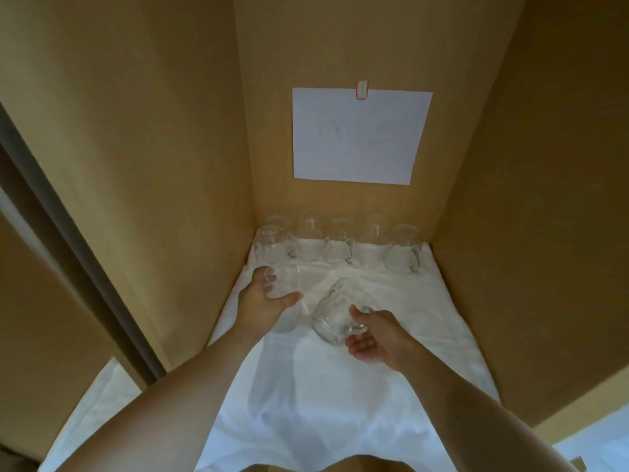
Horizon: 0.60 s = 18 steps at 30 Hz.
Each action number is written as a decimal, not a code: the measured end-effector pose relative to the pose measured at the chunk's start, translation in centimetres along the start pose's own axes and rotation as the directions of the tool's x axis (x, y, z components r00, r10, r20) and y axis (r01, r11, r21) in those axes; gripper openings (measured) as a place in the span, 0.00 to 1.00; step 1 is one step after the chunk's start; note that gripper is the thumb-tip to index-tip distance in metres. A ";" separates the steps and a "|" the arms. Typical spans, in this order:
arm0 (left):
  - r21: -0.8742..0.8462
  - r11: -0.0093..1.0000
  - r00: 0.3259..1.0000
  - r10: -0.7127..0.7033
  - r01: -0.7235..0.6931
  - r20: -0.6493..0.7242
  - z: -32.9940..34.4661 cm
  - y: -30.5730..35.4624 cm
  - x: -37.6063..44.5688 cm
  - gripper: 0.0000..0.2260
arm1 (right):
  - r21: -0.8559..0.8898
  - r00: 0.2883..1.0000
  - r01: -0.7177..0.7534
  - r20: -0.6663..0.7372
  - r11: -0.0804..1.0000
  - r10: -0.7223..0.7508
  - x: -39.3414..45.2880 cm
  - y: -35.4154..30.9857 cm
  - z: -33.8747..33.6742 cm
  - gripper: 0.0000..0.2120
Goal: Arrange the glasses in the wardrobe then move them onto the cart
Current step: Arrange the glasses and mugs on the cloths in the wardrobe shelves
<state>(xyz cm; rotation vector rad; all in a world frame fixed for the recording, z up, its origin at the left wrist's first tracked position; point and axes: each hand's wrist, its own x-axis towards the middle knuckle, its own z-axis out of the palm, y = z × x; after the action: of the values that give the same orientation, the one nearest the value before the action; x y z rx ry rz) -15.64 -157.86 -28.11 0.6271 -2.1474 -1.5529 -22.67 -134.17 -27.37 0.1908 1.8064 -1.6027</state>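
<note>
Both our hands are inside the wardrobe, each closed on a glass. Our right hand (371, 338) holds a handled glass mug (335, 311) by its handle, fingers hooked through; the mug is tilted, its mouth turned down toward us and its base pointing to the back wall. We judge that grip suits a mug in transit, since the handle lets us swing it upright before setting it down. Our left hand (263, 301) wraps a plain tumbler (284, 294) from the side, thumb in front and fingers behind, keeping it roughly upright just over the white cloth (340, 386) that lines the shelf. The cloth probably cushions the glass and stops it sliding on the wood.

Farther in, a row of glasses (337, 245) stands against the back wall, about five across, mugs and plain ones alternating, close together. We take it that the two in hand are meant to start a second row in front, so the arranging is not yet finished and the cart is not in view.

Above the row, a white sheet of paper (357, 136) hangs on the back panel under a small red-edged tag (361, 89). Faint pencil marks show on it, but we cannot read any writing, and no brand shows on the glasses.
</note>
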 end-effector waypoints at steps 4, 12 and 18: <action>0.019 1.000 0.999 -0.016 0.015 0.031 -0.2 0.0 0.7 0.33 | -0.101 0.972 0.088 -0.207 0.991 -0.108 0.8 0.0 0.3 0.25; 0.025 1.000 0.996 -0.015 0.013 0.087 -0.6 -0.5 1.6 0.33 | -0.192 0.856 0.274 -0.399 0.942 -0.330 2.1 -0.6 1.6 0.20; 0.032 0.999 0.994 -0.021 0.018 0.107 -0.6 -0.4 2.0 0.33 | 0.300 0.932 0.098 -0.361 0.949 0.018 2.2 -1.5 0.5 0.09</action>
<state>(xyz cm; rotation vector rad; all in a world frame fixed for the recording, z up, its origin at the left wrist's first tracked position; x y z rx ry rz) -16.90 -159.58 -28.16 0.5891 -2.2542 -1.5997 -24.88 -135.66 -27.42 0.6358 1.8127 -1.9832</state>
